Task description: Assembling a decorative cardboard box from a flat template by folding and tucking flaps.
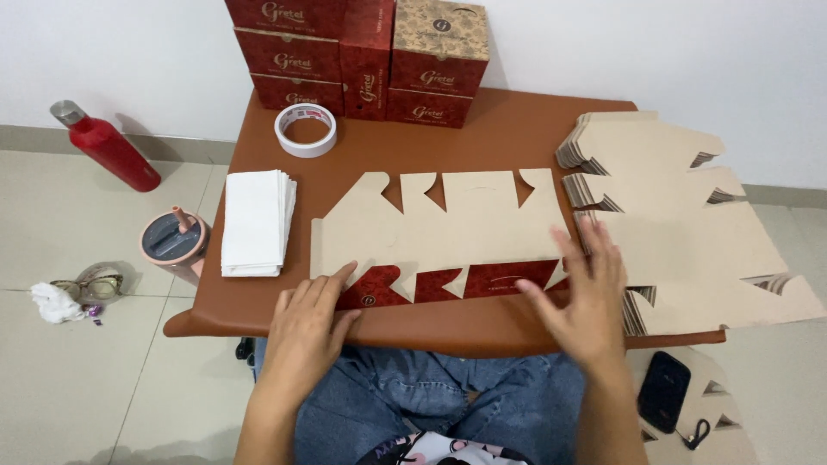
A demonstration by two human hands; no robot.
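Hidden: the flat box blank has its lower red flaps partly covered by both hands.
Left hand: lower centre-left, fingers flat and spread on the blank's near-left corner, gripping nothing.
Right hand: open, blurred (contact unclear), over the blank's right edge.
Surface: brown table, white wall behind.

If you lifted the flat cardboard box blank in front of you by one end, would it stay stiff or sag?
The box blank is a thin, wide sheet with cut flaps, so it would probably sag and bend along its creases. It looks light for its size, and would likely slide easily on the smooth brown table under the left hand.
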